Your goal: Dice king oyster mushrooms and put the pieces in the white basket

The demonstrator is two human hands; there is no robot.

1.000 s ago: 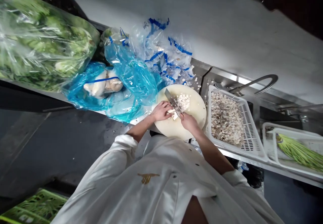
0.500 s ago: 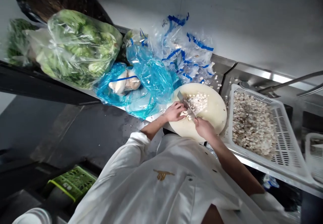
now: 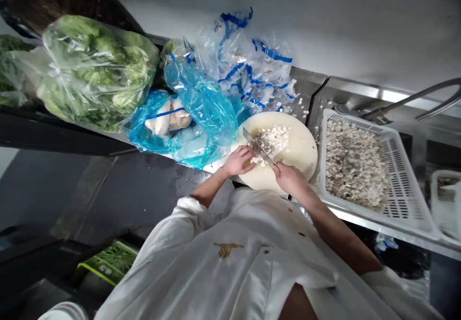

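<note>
A round, cream cutting board lies on the counter with a pile of small chopped mushroom pieces on it. My right hand is closed round the handle of a kitchen knife, whose blade slants across the near left side of the pile. Just left of the blade, my left hand rests on the board with its fingers curled down onto mushroom pieces. What lies under those fingertips is mostly hidden.
Right of the board, a white slotted basket holds many chopped mushrooms, near a faucet. To the left are a blue bag with whole mushrooms, crumpled clear bags and bagged leafy greens. A green crate stands below.
The camera view has shifted, so most things sit farther left. Both hands stay at the pile, and the knife blade remains beside my left fingers.
</note>
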